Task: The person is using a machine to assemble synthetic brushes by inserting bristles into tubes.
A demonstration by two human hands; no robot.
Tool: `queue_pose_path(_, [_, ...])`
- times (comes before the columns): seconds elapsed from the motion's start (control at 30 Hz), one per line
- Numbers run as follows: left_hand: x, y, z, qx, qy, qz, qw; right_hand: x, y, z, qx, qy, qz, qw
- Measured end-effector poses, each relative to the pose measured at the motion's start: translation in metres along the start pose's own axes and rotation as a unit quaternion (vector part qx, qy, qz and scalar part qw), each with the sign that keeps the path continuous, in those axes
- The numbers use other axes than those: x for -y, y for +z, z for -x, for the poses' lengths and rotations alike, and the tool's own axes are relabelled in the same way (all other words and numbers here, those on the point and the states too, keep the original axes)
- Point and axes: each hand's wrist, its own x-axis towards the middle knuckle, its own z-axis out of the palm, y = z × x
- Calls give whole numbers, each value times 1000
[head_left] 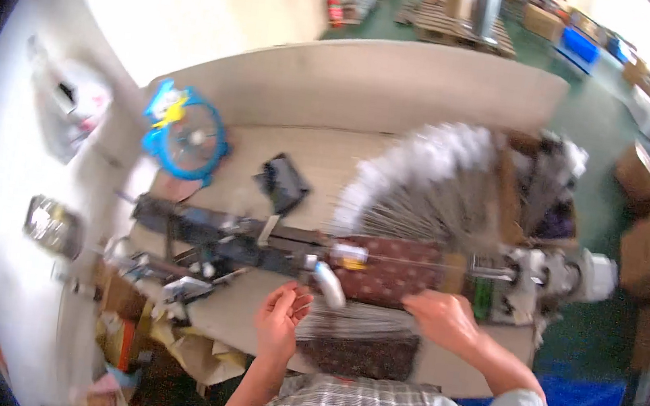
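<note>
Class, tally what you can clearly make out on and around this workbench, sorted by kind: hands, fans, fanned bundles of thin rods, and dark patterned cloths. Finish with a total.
Hands: 2, the left hand and the right hand
Blue fan: 1
Fanned rod bundles: 2, the large bundle and the small bundle
Dark patterned cloths: 2, upper cloth, lower cloth
Total: 7

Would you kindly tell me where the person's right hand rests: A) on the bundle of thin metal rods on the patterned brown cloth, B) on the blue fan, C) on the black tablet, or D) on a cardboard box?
A: the right hand lies on the bundle of thin metal rods over the patterned brown cloth.
</note>
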Motion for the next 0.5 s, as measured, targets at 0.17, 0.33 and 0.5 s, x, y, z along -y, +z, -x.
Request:
queue_pose_path(0.17, [0, -91, 3, -249, 48, 23, 967, -27, 24, 17, 70, 45, 23, 996])
queue_pose_path(0.33, [-28, -142, 10, -433, 179, -41, 882, -31, 28, 5, 118, 32, 40, 992])
queue_pose_path(0.5, [14, -157, -11, -278, 263, -250, 889, -21, 25, -6, 150, 82, 38, 985])
